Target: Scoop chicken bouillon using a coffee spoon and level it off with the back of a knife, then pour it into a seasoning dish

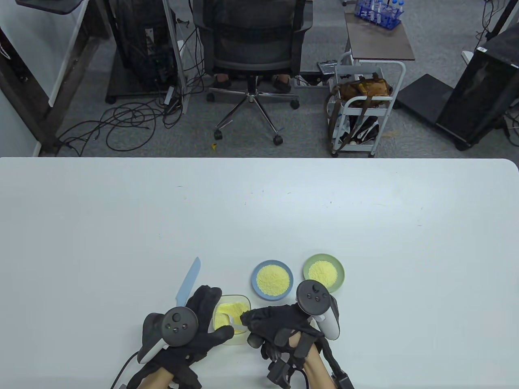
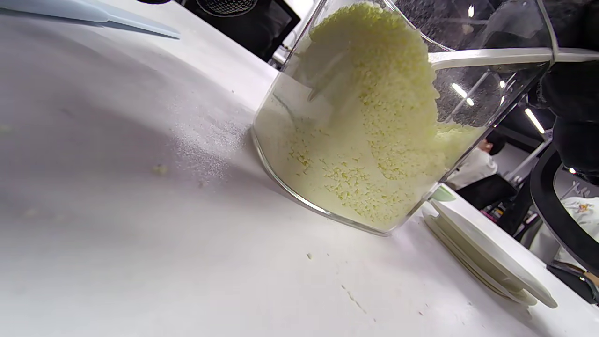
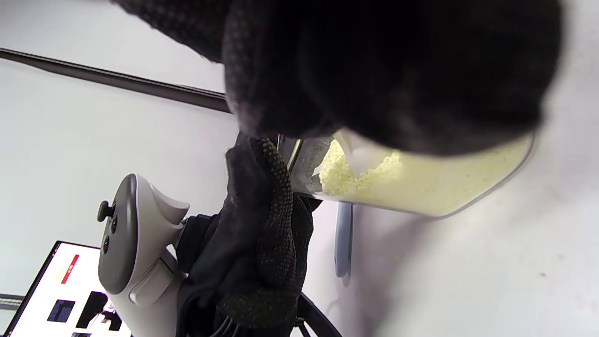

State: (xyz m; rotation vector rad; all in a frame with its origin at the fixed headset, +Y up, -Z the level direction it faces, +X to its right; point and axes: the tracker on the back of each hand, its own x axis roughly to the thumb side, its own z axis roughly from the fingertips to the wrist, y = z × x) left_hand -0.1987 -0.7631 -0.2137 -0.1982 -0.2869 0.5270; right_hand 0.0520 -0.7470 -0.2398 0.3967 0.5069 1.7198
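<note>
An office-like lab: swivel chair point(image 1: 253, 52), computer towers point(image 1: 140, 44), floor cables point(image 1: 121, 121), test-tube rack point(image 1: 379, 12).

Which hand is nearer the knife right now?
Left. The left hand grips the clear container right beside the knife; the right hand holds the spoon on the container's far side.

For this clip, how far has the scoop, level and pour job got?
Early stage. The left hand grips the clear bouillon container, tilted on the table; the right hand holds the white coffee spoon in the powder, scooping. Left: levelling, since the blue knife lies untouched, then pouring. The blue dish and green dish already hold powder.
</note>
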